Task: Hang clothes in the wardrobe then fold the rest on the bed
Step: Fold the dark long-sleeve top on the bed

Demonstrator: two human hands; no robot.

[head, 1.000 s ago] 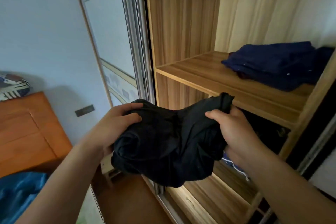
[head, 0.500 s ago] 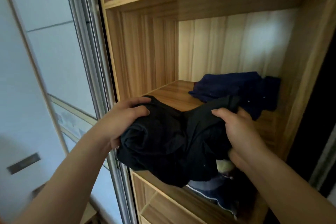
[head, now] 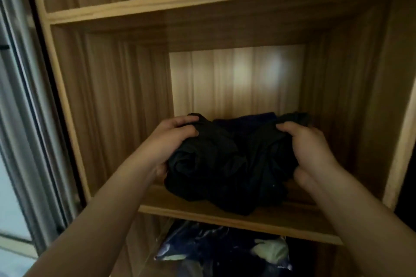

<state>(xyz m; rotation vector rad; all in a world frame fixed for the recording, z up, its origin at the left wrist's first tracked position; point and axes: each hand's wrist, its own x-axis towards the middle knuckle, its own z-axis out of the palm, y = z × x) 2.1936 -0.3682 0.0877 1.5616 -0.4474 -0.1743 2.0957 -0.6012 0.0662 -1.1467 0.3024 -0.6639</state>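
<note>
On the wardrobe shelf (head: 236, 217), unlabelled black garment (head: 227, 164).

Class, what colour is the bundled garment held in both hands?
Black garment, seen in the head view, gripped by left hand and right hand.

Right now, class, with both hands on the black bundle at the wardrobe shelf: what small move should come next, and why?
Probably lower the black bundle onto the shelf and loosen both grips. The left hand and right hand hold it over the shelf board, in front of the navy clothes already lying there.
</note>
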